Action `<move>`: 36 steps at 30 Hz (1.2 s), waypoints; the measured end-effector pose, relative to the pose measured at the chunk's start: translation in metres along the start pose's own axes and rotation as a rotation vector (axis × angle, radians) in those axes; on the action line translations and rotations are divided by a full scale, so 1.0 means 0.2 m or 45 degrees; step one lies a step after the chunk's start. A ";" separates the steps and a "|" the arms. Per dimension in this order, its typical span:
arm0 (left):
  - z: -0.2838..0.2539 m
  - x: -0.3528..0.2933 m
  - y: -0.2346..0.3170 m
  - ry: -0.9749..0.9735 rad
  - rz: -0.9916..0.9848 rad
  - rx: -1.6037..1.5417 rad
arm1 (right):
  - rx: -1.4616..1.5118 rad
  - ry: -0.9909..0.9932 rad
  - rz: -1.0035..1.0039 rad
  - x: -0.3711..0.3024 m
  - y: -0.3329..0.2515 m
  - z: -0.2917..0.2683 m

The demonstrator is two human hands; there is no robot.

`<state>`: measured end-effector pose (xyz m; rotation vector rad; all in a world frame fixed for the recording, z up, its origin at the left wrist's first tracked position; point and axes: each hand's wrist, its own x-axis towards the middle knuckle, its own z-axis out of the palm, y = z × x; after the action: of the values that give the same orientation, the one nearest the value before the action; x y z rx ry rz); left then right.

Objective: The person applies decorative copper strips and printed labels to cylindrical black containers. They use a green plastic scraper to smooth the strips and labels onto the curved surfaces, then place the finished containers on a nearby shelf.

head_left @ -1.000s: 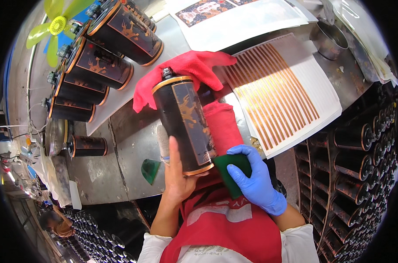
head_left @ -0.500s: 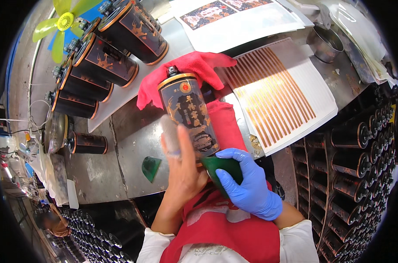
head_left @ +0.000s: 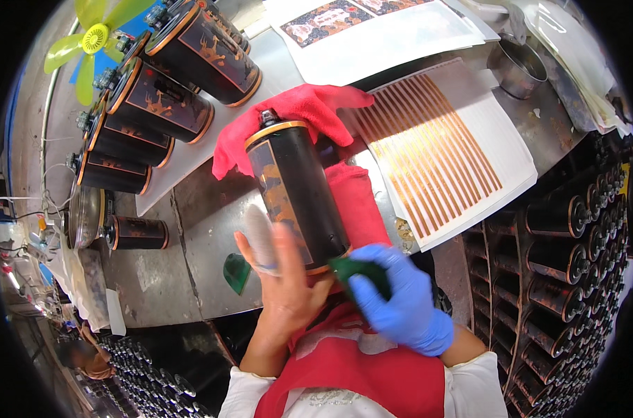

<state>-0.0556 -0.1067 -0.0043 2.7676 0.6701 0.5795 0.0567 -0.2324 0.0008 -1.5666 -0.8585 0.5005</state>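
Note:
A black bottle with gold rims and a clear stopper lies in front of me, its neck pointing away; a patterned label shows on its left side. My left hand, bare with a pale covering on one finger, is at the bottle's lower left. Its fingers are stretched apart, and the thumb is by the base. Closed in a blue glove, my right hand grips a dark green scraper beside the base's right edge. Another green scraper lies on the metal table, left of my left hand.
Pink cloths lie behind and beside the bottle. Gold strips on a white sheet lie at right, with printed sheets behind. Several finished bottles stand at far left, near a green fan. Racked bottles fill the right.
The bottle has turned about its length, so its front label now faces left and plain black faces up. My right hand with the scraper has shifted slightly right and down.

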 end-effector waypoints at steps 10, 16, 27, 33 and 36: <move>0.12 -0.10 -0.14 -0.087 -0.694 -1.245 | 0.032 -0.016 0.280 0.02 0.15 -0.03; 0.01 -0.03 -0.08 0.052 -0.132 -0.333 | -0.102 0.126 0.155 0.03 0.10 -0.05; 0.09 -0.05 -0.13 -0.127 -0.513 -1.042 | -0.105 0.011 0.221 0.02 0.21 -0.01; 0.10 -0.05 -0.10 0.073 -0.191 -0.705 | 0.013 0.085 0.126 0.03 0.06 0.00; 0.04 0.02 -0.09 -0.044 -0.004 -0.425 | 0.003 -0.097 -0.016 0.03 0.01 0.04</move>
<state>-0.0562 -0.0911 -0.0166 2.4591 0.5163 0.5824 0.0546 -0.2224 -0.0012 -1.5474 -0.9253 0.5546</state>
